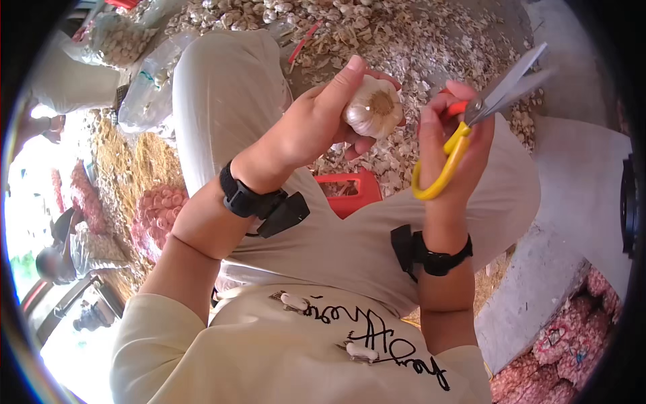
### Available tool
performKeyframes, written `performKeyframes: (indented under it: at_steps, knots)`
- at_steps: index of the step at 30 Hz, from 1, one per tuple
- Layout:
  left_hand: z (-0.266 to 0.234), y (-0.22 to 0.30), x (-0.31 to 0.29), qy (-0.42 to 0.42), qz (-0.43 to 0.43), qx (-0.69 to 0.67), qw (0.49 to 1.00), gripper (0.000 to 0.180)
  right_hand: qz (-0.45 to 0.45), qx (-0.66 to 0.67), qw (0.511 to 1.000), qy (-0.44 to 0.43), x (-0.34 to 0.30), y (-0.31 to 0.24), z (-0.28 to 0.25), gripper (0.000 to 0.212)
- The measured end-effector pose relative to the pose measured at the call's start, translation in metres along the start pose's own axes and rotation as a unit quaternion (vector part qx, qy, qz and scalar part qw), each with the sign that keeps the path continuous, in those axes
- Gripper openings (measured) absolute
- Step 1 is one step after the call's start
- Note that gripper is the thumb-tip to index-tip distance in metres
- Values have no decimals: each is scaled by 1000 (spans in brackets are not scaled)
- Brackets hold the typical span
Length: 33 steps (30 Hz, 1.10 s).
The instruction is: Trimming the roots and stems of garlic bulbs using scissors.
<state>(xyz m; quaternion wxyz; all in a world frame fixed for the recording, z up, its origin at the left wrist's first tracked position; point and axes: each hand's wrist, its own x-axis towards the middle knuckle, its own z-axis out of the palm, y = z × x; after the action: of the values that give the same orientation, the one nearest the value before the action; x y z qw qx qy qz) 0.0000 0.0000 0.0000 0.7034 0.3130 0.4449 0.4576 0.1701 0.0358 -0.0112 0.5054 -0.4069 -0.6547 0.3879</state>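
A whole garlic bulb (pixel 374 108) rests in my left hand (pixel 321 111), the thumb along its top side and the fingers curled behind it. Its cut stem or root end, a round brown patch, faces up toward me. My right hand (pixel 464 145) is closed on a pair of scissors (pixel 441 172) with yellow and red handles. The scissor blades (pixel 515 81) point up and to the right, away from the bulb, and look slightly parted and blurred. Each wrist wears a black strap with a small black device.
Garlic skins and scraps (pixel 431 40) cover the floor ahead, with loose bulbs at the far edge. Between my legs shows a red plastic piece (pixel 363 188). Pink mesh sacks (pixel 572 337) stand at lower right, another (pixel 158 219) at left. Other people sit at far left.
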Motion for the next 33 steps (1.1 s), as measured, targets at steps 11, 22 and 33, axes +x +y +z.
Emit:
performKeyframes:
  at_steps: [11,22,33]
  knots:
    - [-31,19,4,-23,92,-180,979,79,293,310,822,-377,1,-25,-27,90]
    - [-40,26,1,2,91,-120,989,81,362,300,750,-466,-1,-33,-16,98]
    - [-40,28,1,4,126,-39,991,85,373,338,726,-468,-2,-30,-18,90]
